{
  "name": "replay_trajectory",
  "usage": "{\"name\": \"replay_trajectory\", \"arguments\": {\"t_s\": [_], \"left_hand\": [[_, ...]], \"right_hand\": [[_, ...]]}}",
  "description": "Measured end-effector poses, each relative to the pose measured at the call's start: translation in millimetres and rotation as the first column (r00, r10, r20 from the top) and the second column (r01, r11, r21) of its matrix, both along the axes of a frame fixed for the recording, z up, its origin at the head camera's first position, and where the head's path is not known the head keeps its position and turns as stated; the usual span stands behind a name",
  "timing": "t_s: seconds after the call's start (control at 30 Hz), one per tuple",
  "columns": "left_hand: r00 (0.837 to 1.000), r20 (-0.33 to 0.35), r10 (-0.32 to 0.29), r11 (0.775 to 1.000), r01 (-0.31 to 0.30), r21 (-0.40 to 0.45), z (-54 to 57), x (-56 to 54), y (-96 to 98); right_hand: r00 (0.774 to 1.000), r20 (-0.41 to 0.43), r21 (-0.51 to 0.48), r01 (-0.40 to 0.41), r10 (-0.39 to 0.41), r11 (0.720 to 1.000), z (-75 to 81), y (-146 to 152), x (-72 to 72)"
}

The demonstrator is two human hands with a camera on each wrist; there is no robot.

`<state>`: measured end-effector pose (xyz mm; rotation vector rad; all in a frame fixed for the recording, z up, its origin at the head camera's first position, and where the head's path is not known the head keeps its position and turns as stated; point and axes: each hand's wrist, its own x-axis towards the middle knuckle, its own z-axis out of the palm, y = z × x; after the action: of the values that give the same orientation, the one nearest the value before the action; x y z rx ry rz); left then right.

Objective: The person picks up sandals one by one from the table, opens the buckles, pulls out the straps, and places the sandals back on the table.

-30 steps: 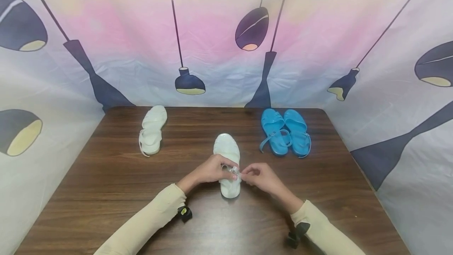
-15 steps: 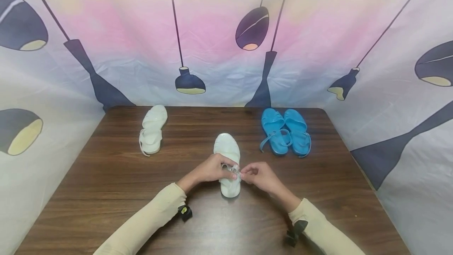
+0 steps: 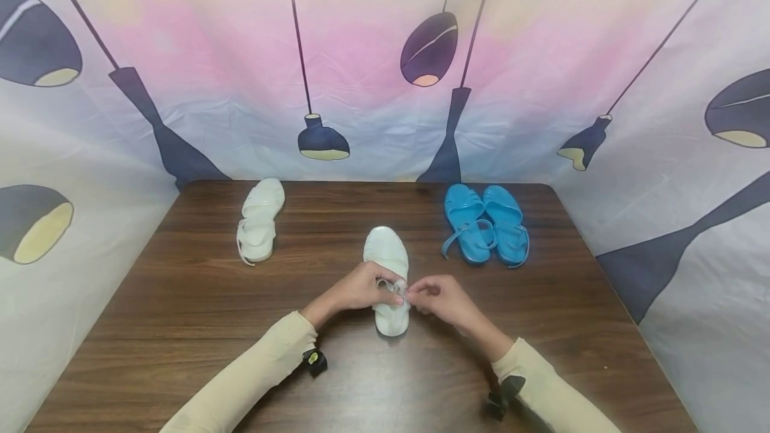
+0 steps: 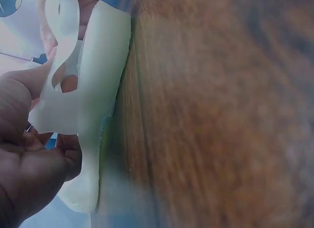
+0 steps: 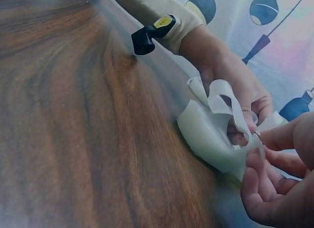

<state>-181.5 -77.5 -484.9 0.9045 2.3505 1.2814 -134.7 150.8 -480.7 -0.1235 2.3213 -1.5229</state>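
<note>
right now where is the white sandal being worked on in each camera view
Head: the white sandal lies at the table's middle, heel end between the left hand and right hand.
Left wrist: it fills the upper left, on edge in the picture, beside the palm.
Right wrist: right of centre, heel towards the camera.
Shared landmark: the dark wood table, seen in all three.

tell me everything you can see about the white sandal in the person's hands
The white sandal looks like soft, glossy, slightly see-through plastic. It lies sole down near the middle of the wooden table, closed toe pointing away from the person, heel toward them. Cut-out straps rise round the heel and ankle. The left hand grips it at the ankle strap from one side; the right hand pinches the strap end at a small buckle. Its match lies apart, farther off.
</note>
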Motion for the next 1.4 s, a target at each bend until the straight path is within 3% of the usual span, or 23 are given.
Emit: {"name": "replay_trajectory", "arguments": {"t_s": [0.17, 0.43, 0.87, 1.2, 1.4], "left_hand": [[1.0, -0.002, 0.007, 1.0, -0.007, -0.004, 0.4, 0.6, 0.0], [1.0, 0.001, 0.007, 1.0, -0.007, 0.016, 1.4, 0.8, 0.5], [1.0, -0.021, 0.005, 1.0, -0.005, 0.012, 0.6, 0.1, 3.1], [1.0, -0.022, 0.019, 1.0, -0.019, -0.003, 1.0, 1.9, 2.6], [0.999, -0.026, 0.023, 1.0, -0.023, -0.004, 0.5, 1.5, 1.9]], "right_hand": [[0.999, 0.039, 0.0, 0.007, -0.007, 1.0, 0.6, 3, 4.3], [1.0, -0.026, -0.006, 0.007, -0.007, 1.0, -2.1, 2, 3.8], [0.999, -0.053, -0.062, -0.006, 0.003, 0.998, -2.6, -3, -1.7], [1.0, 0.005, -0.064, -0.014, 0.014, 0.998, -6.6, 5, 2.6], [1.0, -0.01, -0.044, 0.008, -0.009, 0.999, -8.6, 6, 5.4]]}}
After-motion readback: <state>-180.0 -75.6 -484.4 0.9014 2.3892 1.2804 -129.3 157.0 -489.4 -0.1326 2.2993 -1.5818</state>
